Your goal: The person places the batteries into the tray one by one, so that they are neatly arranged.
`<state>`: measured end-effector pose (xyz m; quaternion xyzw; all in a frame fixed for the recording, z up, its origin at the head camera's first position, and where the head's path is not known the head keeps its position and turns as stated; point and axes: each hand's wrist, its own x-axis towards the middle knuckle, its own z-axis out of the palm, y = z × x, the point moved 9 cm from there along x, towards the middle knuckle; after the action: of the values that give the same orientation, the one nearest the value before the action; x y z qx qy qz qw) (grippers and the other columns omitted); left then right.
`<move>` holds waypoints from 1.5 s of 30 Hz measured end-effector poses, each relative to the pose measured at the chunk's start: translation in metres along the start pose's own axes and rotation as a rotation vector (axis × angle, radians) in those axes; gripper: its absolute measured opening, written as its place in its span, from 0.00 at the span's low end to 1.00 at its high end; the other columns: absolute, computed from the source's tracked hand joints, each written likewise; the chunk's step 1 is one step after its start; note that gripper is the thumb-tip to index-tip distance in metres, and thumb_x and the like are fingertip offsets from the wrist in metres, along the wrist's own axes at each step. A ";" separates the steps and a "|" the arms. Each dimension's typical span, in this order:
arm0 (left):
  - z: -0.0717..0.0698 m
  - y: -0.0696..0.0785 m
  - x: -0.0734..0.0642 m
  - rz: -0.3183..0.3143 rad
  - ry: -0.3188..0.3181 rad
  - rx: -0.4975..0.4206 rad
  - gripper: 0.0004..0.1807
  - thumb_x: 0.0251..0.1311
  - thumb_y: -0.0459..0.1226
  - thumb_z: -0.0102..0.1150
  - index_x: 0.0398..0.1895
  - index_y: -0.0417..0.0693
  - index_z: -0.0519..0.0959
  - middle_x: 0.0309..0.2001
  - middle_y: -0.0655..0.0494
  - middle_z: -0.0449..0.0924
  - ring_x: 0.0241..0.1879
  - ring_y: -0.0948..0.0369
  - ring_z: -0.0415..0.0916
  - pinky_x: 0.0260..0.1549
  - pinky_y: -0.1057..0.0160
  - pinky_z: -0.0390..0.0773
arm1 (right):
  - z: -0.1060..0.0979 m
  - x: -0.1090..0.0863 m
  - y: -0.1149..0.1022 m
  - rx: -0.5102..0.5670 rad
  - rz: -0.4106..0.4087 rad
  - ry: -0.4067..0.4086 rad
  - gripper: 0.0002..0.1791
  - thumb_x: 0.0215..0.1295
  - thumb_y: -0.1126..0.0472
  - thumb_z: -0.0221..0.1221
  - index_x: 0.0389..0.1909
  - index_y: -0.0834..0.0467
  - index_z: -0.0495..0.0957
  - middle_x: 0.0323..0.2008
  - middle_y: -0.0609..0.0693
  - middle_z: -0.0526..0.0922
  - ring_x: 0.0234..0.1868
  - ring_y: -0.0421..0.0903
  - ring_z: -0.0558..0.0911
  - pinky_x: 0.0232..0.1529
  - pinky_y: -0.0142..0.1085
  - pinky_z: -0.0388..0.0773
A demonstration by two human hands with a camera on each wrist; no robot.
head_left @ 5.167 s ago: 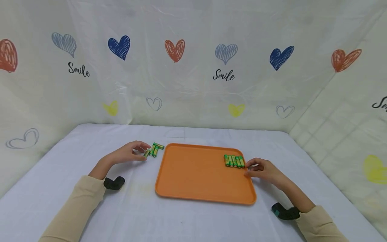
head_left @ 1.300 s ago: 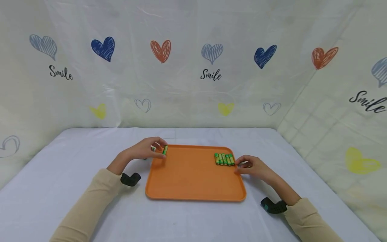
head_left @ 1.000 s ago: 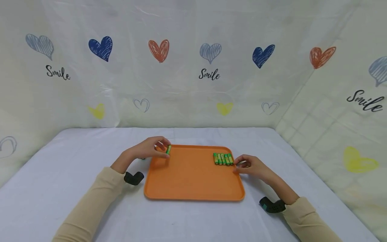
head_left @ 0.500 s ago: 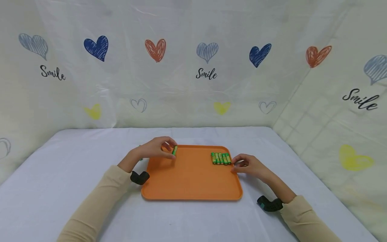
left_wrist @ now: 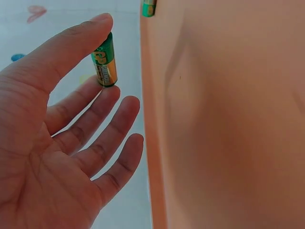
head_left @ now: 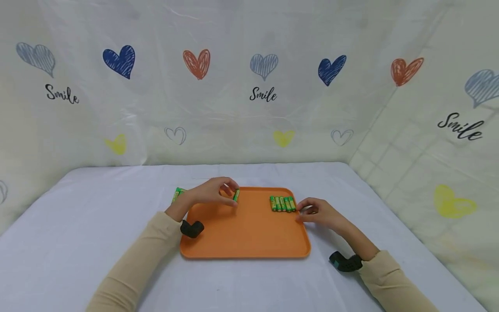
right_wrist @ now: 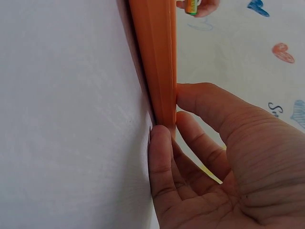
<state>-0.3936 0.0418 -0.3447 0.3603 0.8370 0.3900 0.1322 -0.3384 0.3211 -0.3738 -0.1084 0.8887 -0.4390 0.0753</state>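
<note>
My left hand [head_left: 212,191] holds a green-and-gold battery [head_left: 236,195] over the back left part of the orange tray [head_left: 249,236]. In the left wrist view, thumb and fingertips pinch this battery [left_wrist: 106,64] by its two ends, the other fingers spread. Several similar batteries [head_left: 282,204] lie side by side in a row at the tray's back right. At the tray's right edge rests my right hand [head_left: 321,213]. The right wrist view shows its thumb against the top of the tray's rim [right_wrist: 159,57] and its fingers along the outer side, gripping the edge.
Loose batteries [head_left: 177,193] lie on the white cloth [head_left: 234,284] left of the tray, partly hidden by the left wrist. Black wrist devices [head_left: 192,229] sit on both wrists. A pale curtain with printed hearts [head_left: 196,63] hangs behind the table.
My left hand has picked up a battery from the loose ones left of the tray and carried it rightward over the tray. The right hand has stayed at the tray's right edge.
</note>
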 end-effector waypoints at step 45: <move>0.058 0.022 0.054 0.075 -0.054 -0.039 0.26 0.56 0.43 0.71 0.56 0.47 0.74 0.51 0.56 0.76 0.48 0.60 0.76 0.51 0.60 0.77 | -0.002 -0.003 -0.004 0.018 -0.008 0.004 0.18 0.59 0.61 0.68 0.46 0.65 0.77 0.42 0.55 0.80 0.36 0.45 0.77 0.37 0.34 0.73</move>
<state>-0.3919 0.1216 -0.3632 0.3992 0.8113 0.4010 0.1472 -0.3352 0.3208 -0.3697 -0.1104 0.8845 -0.4475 0.0729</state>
